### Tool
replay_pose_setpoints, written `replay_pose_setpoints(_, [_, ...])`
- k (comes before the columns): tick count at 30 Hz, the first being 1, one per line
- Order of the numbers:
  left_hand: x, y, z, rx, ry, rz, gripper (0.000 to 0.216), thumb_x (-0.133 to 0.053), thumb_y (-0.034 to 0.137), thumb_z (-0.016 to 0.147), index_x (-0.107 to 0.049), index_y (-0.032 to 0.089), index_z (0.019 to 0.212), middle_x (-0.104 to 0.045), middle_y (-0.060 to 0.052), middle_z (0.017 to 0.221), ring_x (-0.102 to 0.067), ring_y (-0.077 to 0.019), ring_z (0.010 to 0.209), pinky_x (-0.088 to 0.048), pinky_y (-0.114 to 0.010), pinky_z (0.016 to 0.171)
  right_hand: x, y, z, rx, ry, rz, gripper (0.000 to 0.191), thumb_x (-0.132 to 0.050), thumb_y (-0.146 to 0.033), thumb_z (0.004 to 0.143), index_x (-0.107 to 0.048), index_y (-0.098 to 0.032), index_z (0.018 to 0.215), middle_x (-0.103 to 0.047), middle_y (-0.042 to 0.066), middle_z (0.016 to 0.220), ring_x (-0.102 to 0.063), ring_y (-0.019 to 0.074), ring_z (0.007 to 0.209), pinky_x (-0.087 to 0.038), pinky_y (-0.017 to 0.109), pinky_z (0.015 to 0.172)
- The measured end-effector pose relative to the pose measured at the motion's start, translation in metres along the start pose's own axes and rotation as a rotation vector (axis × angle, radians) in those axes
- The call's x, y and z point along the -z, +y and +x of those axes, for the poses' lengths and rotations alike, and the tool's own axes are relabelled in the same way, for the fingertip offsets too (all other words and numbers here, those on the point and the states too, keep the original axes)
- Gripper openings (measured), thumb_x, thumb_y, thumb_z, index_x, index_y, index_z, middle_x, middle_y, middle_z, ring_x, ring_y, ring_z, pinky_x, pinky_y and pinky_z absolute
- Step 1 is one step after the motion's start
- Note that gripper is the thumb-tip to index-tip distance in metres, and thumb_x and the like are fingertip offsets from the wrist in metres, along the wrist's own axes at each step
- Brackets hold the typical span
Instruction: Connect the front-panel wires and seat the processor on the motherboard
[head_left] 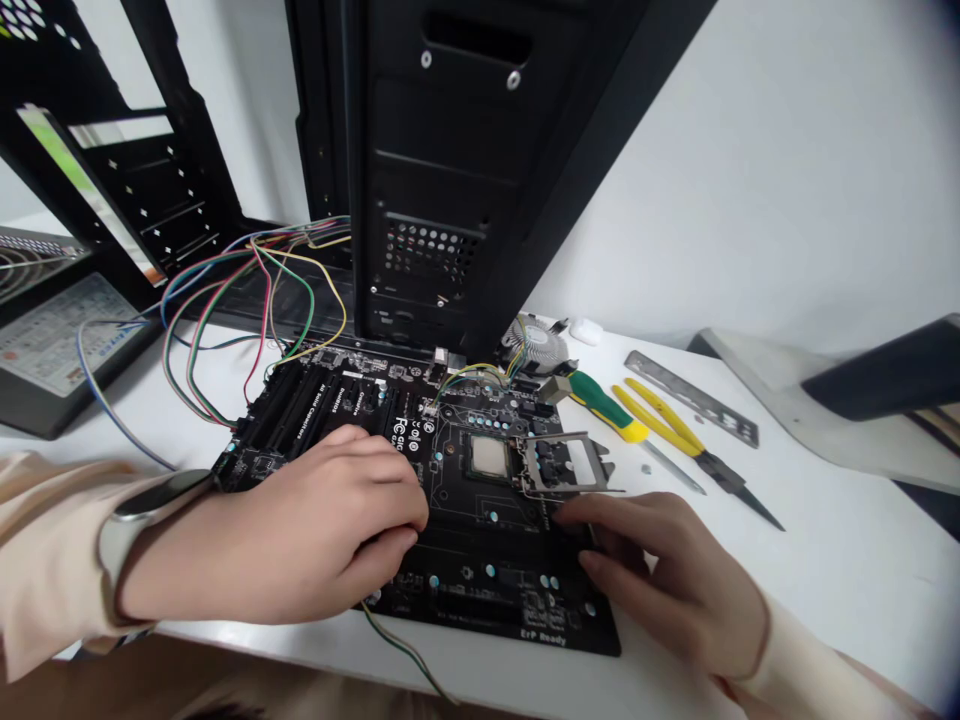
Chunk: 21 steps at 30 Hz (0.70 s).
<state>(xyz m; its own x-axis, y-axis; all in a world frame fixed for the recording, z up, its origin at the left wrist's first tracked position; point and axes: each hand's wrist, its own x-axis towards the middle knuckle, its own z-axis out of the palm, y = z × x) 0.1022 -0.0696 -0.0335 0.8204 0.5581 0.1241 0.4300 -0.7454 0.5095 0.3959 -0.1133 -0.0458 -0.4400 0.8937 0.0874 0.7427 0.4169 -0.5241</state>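
A black motherboard [480, 600] lies on the white table, its processor [489, 456] exposed in the socket. The metal socket frame [574, 462] is swung up and over to the right. My left hand [322, 525] rests over the middle of the board, its fingers curled; whatever is under or in them is hidden. At the board's right side, by the end of the long dark slots [495, 535], my right hand [667, 570] has thumb and index finger apart, the fingertips touching or just above the board.
A black computer case [442, 150] stands behind the board, with loose coloured wires [217, 290] at left. A power supply [67, 330] sits far left. To the right lie a cooler fan [536, 345], a green-yellow screwdriver [604, 405], yellow-handled pliers [667, 415] and a metal I/O plate [690, 395].
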Motion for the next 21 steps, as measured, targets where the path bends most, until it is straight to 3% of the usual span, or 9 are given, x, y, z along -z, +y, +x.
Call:
replay_pose_setpoints(9, [0.0019, -0.0006, -0.0012, 0.006, -0.002, -0.021, 0.017, -0.043, 0.012, 0.087, -0.059, 0.018, 0.088, -0.063, -0.001, 0.085, -0.056, -0.0165, 0.082, -0.037, -0.033, 0.080, 0.0058, 0.0038, -0.0015, 0.022, 0.001, 0.002, 0.023, -0.044, -0.017, 0.085, -0.065, -0.020, 0.092, -0.057, 0.001, 0.056, -0.052, 0.0143, 0.050, -0.038, 0.027, 0.051])
replay_pose_setpoints(15, [0.0012, -0.0002, -0.0052, 0.007, 0.057, -0.024, 0.033, -0.045, 0.006, 0.074, -0.057, 0.017, 0.103, -0.062, -0.004, 0.094, -0.056, -0.0183, 0.087, -0.041, -0.033, 0.083, 0.0012, 0.0055, -0.0021, 0.008, 0.015, 0.017, 0.021, -0.043, -0.022, 0.088, -0.064, -0.019, 0.092, -0.047, -0.003, 0.048, -0.043, 0.0116, 0.043, -0.032, 0.025, 0.047])
replay_pose_setpoints(21, [0.0004, 0.0000, -0.0077, -0.025, 0.024, -0.003, 0.034, -0.041, 0.004, 0.077, -0.057, 0.016, 0.104, -0.061, -0.004, 0.092, -0.055, -0.0187, 0.085, -0.039, -0.035, 0.082, -0.0039, 0.0051, -0.0020, 0.027, 0.120, 0.041, 0.016, -0.047, -0.023, 0.089, -0.063, -0.020, 0.085, -0.049, -0.003, 0.050, -0.042, 0.0102, 0.043, -0.033, 0.024, 0.046])
